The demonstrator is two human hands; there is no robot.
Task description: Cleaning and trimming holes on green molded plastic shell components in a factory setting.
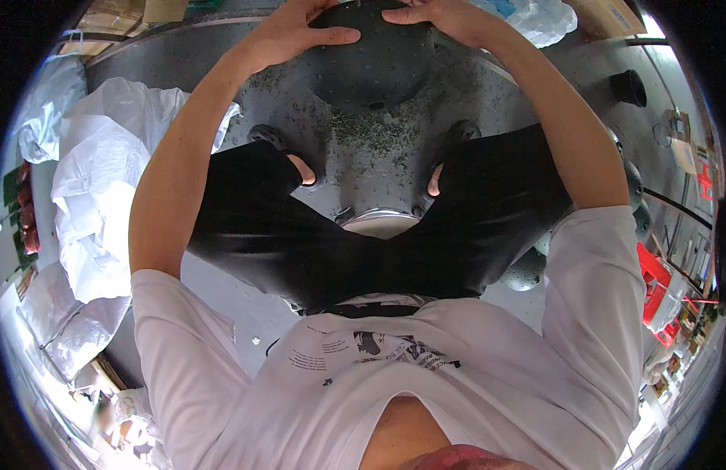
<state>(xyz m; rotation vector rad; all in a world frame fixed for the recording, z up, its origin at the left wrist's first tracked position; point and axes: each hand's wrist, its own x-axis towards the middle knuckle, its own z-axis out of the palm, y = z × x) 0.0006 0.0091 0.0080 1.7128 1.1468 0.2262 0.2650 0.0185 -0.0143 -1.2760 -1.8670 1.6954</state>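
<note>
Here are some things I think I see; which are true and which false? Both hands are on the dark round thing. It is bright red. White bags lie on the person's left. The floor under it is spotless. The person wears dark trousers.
1. Both hands rest on the dark round object: true. The left hand and right hand lie on the dark round object.
2. It is bright red: false. It is dark grey.
3. White plastic bags lie on the person's left: true.
4. The floor is spotless: false. Dark crumbs are scattered there.
5. Dark trousers: true.
</note>
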